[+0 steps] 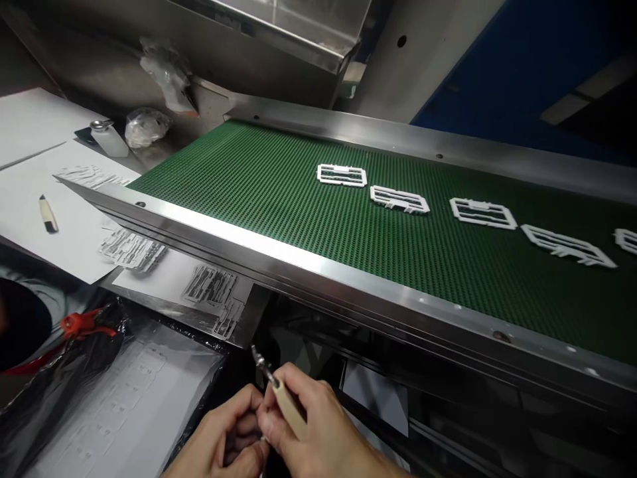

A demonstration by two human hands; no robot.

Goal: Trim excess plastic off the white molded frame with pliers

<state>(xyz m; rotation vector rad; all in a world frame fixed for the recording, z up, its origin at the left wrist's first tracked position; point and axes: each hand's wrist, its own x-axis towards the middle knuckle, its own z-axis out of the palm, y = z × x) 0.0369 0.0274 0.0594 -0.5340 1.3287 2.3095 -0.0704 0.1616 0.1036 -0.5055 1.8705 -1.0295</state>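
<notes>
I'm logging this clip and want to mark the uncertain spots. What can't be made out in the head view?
- What the left hand pinches: hidden by its curled fingers and the right hand.
- Tool in the right hand: its metal tip is small and blurred.
- Last white frame on the green belt: cut off by the right edge.
- Flat pieces on the white sheet: too blurred to count.
- Dark round shape: cut by the left edge.

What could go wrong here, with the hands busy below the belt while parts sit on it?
1. The right hand grips a small bladed tool close to the left hand; a slip could nick its fingers.
2. Five white plastic frames lie on the green conveyor belt, unwatched; some might go past unchecked.
3. Loose stacked parts sit near the table edge and could be knocked off.
</notes>
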